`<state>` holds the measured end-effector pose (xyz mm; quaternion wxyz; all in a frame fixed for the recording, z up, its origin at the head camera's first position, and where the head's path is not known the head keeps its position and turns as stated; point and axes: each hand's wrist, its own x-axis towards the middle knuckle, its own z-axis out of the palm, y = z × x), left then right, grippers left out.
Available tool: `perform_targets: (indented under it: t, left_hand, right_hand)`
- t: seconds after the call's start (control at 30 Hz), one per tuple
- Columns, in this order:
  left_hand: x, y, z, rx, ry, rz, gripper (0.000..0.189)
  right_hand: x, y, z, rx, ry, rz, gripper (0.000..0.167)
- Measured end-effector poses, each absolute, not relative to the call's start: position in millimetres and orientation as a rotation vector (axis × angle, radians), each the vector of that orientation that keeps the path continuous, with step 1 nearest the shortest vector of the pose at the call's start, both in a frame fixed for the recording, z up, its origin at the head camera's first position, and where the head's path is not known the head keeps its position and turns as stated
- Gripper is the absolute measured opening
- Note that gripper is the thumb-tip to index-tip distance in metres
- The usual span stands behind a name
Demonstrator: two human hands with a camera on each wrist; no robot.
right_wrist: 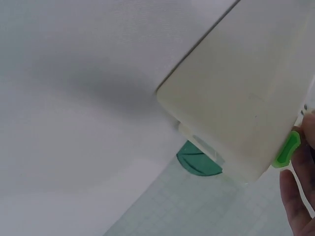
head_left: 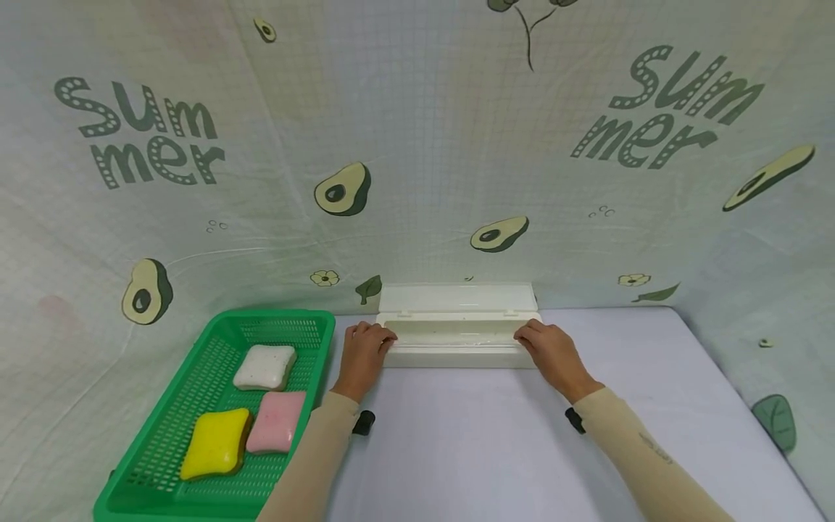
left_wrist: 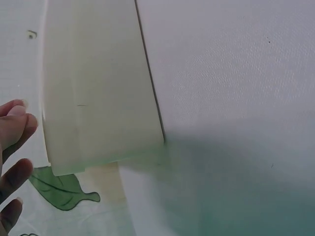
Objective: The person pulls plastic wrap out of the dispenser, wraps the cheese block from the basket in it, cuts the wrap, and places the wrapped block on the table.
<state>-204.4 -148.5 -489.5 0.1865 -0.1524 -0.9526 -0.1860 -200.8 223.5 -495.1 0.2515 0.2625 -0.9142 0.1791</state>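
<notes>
A long white plastic wrap dispenser (head_left: 459, 357) lies at the back of the table, its lid (head_left: 457, 297) raised behind it. My left hand (head_left: 364, 355) is at its left front corner, with thumb and forefinger pinched together at the rim. At the right end my right hand (head_left: 551, 355) pinches in the same way. A thin line of clear, glossy film (head_left: 457, 344) shows along the front edge between the two hands; I cannot tell how much of it the fingertips hold. Beside the right fingers, the right wrist view shows a green slider (right_wrist: 286, 150) on the dispenser.
To the left stands a green basket (head_left: 166, 415) holding a white toast-shaped block (head_left: 264, 367), a pink one (head_left: 277, 422) and a yellow one (head_left: 215, 444). A printed cloth (head_left: 417, 145) hangs behind the white table (head_left: 470, 449). Black straps circle both wrists.
</notes>
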Motion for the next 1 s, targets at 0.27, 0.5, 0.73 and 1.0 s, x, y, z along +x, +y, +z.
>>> perform_targets:
  t: [0.27, 0.5, 0.73, 1.0]
  left_hand:
    - [-200, -151, -484, -0.4, -2.59, -0.531, 0.007]
    - [-198, -153, -481, -0.349, -2.562, -0.572, 0.006]
    - [-192, -154, -475, -0.347, -2.563, -0.592, 0.006]
    - [-187, -155, -473, -0.341, -2.577, -0.584, 0.004]
  right_hand:
    - [-202, 227, -493, 0.704, -2.339, 0.374, 0.023]
    - [-195, 229, -483, 0.687, -2.37, 0.34, 0.022]
    - [-186, 230, -477, 0.679, -2.386, 0.323, 0.02]
    - [-179, 233, -476, 0.69, -2.379, 0.338, 0.021]
